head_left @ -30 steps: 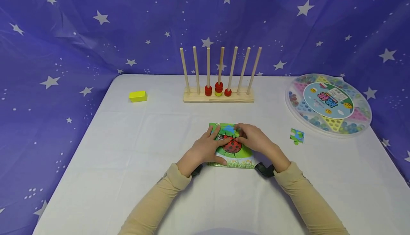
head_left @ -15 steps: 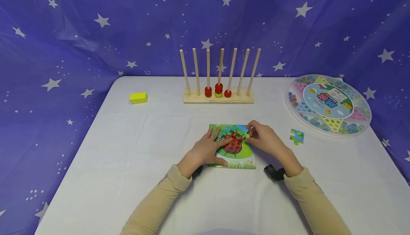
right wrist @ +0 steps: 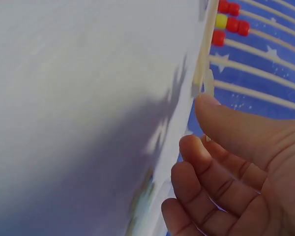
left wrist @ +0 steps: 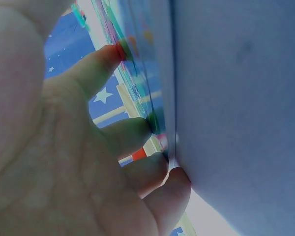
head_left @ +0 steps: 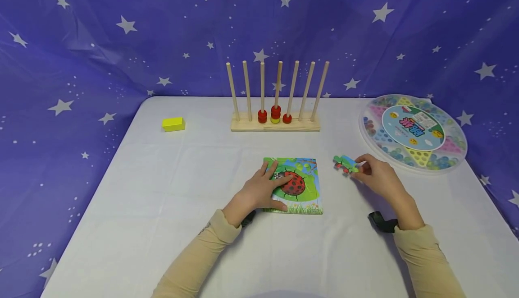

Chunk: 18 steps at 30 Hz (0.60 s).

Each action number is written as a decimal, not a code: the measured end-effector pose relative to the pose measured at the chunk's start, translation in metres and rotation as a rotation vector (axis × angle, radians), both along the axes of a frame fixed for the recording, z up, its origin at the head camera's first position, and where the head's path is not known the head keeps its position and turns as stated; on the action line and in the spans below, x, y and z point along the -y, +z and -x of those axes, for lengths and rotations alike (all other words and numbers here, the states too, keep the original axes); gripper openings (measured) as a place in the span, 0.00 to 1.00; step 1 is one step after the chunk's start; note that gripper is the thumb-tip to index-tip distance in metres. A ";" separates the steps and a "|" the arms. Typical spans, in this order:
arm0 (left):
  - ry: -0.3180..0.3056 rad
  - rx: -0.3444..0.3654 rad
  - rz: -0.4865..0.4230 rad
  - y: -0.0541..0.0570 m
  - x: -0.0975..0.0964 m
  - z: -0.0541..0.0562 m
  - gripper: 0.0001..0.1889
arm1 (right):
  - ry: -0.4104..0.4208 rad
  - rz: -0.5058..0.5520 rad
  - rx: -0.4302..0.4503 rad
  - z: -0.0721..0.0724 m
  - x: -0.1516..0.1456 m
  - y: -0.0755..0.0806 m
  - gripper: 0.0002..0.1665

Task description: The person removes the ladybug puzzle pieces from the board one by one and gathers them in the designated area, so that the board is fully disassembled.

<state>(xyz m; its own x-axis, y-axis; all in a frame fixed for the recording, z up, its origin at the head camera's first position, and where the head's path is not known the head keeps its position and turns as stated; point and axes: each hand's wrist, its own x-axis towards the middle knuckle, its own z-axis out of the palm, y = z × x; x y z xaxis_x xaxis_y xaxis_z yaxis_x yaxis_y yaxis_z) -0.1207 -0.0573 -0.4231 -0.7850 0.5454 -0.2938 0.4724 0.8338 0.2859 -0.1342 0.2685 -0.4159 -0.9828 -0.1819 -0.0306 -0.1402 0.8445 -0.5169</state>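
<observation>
A square ladybug puzzle (head_left: pixel 306 189) lies flat on the white table, with its upper right part uncovered. My left hand (head_left: pixel 259 190) rests on its left side with fingers spread, as the left wrist view also shows at the puzzle's edge. To the right of the puzzle, my right hand (head_left: pixel 378 176) pinches a green, blue and red puzzle piece (head_left: pixel 344 164) between thumb and fingers, tilted above the table. The piece shows only as a thin edge in the right wrist view. Another loose puzzle piece (right wrist: pixel 141 204) lies blurred on the table there; my right hand hides it in the head view.
Behind the puzzle stands a wooden peg rack (head_left: pixel 275 126) with red and yellow beads. A round, clear-lidded game box (head_left: pixel 413 129) lies at the back right. At the back left sits a yellow block (head_left: pixel 173 124). Starry blue cloth hangs behind the table.
My right hand has lifted the puzzle piece off the ladybug puzzle and carried it to the right, over the loose piece. My left hand has stayed in place.
</observation>
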 end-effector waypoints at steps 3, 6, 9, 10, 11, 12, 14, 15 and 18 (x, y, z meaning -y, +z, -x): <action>-0.001 -0.001 0.002 0.001 0.000 0.000 0.46 | 0.004 -0.015 0.010 0.000 -0.007 -0.002 0.22; -0.004 -0.004 0.002 0.002 0.000 -0.001 0.46 | 0.016 -0.031 0.032 0.001 -0.011 -0.003 0.22; -0.006 -0.005 0.002 0.001 0.000 0.000 0.46 | 0.023 -0.052 0.050 0.004 -0.014 -0.003 0.21; -0.006 -0.004 0.000 0.001 0.000 0.000 0.46 | 0.024 -0.060 0.055 0.005 -0.015 -0.003 0.21; -0.007 -0.004 0.001 0.000 0.000 0.000 0.46 | 0.025 -0.070 0.060 0.006 -0.016 -0.003 0.21; -0.007 -0.004 0.001 0.000 0.000 0.000 0.46 | 0.025 -0.076 0.064 0.007 -0.017 -0.003 0.21; -0.008 -0.004 0.002 -0.001 0.000 0.001 0.46 | 0.026 -0.089 0.070 0.008 -0.018 -0.003 0.21; -0.009 -0.005 0.002 -0.001 0.000 0.001 0.46 | 0.028 -0.093 0.072 0.008 -0.019 -0.003 0.21; -0.005 -0.005 0.003 -0.002 0.000 0.001 0.46 | 0.034 -0.097 0.076 0.010 -0.020 -0.002 0.22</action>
<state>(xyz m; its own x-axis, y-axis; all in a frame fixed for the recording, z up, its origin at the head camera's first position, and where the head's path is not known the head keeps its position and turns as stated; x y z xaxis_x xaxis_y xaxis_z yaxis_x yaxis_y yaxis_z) -0.1215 -0.0577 -0.4253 -0.7837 0.5487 -0.2912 0.4783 0.8321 0.2808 -0.1443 0.2882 -0.4179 -0.9704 -0.2072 -0.1240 -0.1327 0.8867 -0.4428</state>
